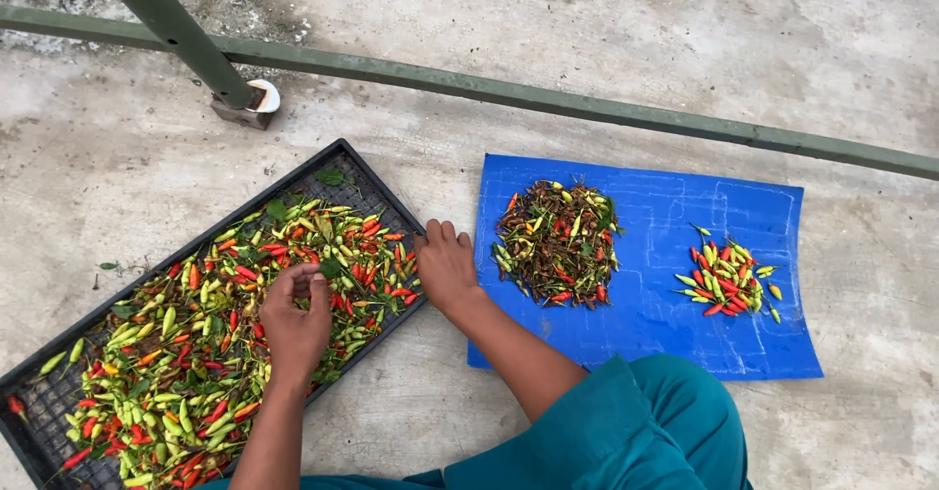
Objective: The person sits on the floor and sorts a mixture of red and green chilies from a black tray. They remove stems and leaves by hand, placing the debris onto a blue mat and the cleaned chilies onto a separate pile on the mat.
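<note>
A black mesh tray [344, 162] lies on the concrete floor, heaped with red, green and orange chilies [186, 353]. My left hand [293, 324] hovers over the heap, its fingertips pinched on a small dark green piece [331, 267], a leaf or a chili. My right hand [445, 267] rests palm down at the tray's right edge. Its fingers reach into the chilies and their tips are hidden. To its right a blue sheet [650, 329] carries a dark pile of stems and scraps [558, 244] and a small pile of clean chilies [729, 280].
A green metal rail [587, 107] runs across the floor behind the tray and sheet. A slanted green post [176, 25] meets a foot plate [249, 104] behind the tray. My teal-clad knee [646, 422] sits at the sheet's front edge.
</note>
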